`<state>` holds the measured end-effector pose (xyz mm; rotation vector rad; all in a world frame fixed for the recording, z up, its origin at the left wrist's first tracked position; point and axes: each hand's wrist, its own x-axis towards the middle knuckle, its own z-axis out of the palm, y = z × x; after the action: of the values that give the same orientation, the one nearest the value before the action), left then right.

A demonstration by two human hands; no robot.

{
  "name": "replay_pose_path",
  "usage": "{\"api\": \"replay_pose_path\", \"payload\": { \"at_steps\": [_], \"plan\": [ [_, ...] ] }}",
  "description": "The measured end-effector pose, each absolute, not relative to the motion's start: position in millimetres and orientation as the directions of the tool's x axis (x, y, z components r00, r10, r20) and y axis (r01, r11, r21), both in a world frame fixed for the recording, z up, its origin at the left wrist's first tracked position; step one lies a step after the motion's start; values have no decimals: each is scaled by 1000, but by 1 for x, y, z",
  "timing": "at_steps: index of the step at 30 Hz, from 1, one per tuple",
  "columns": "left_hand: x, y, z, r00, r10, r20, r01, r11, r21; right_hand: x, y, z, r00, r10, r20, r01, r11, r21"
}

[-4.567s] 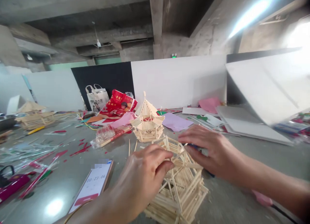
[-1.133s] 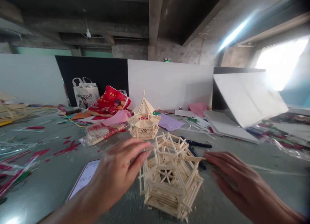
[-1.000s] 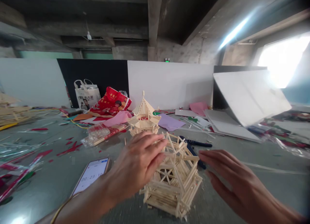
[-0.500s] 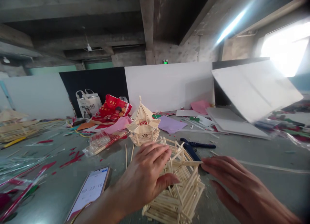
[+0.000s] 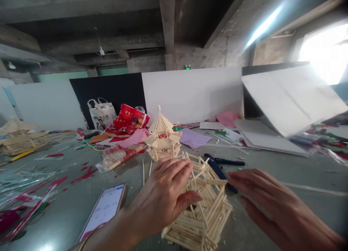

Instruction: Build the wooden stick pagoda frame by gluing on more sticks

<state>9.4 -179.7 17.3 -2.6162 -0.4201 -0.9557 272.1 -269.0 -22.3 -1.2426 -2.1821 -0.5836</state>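
A half-built pavilion model (image 5: 194, 225) of thin wooden sticks stands on the table in front of me, with a railed platform and upright posts. My left hand (image 5: 171, 187) curves over its left side, fingers on the far part and thumb nearer me, steadying it. What lies beneath its palm is hidden. Beside the model's right edge is my right hand (image 5: 261, 196), fingers stretched out and thumb apart, its fingertips close to the end of a top stick. Behind stands a taller pavilion (image 5: 163, 138) with a pointed roof. Dark-blue handled pliers (image 5: 216, 166) lie just behind the model.
A phone (image 5: 104, 209) showing a running timer lies left of my forearm. Wrapped sticks (image 5: 125, 158), a red bag (image 5: 127, 122), purple paper (image 5: 194, 138) and white boards (image 5: 269, 137) lie further back. Plastic scraps (image 5: 29, 193) litter the left; another stick model (image 5: 21, 138) stands far left.
The view has shifted slightly, so everything sits a little further right. Both hands keep nearly the same pose; a small gap now shows between my right fingertips and the stick end.
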Motion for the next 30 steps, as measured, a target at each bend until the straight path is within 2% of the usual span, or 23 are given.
{"api": "replay_pose_path", "payload": {
  "at_steps": [3,6,8,12,16,26,30],
  "plan": [
    [1,-166,27,704,259,661,425,-900,-101,265,-259,1,-405,625,667,857,515,38],
    [-1,-138,38,623,462,631,497,-857,136,249,-250,18,-416,613,672,822,569,-10],
    [4,-116,43,631,553,544,483,-829,282,235,-245,21,-424,603,676,807,590,-19],
    [21,-88,44,719,589,370,379,-777,502,215,-237,14,-411,596,690,818,575,-9],
    [29,-84,37,740,608,287,294,-676,676,208,-228,11,-419,581,698,811,585,0],
    [31,-86,30,735,608,300,191,-609,770,204,-218,13,-395,595,700,791,607,-70],
    [30,-88,32,732,608,308,221,-640,736,204,-216,14,-398,600,694,780,619,-88]
  ]
}}
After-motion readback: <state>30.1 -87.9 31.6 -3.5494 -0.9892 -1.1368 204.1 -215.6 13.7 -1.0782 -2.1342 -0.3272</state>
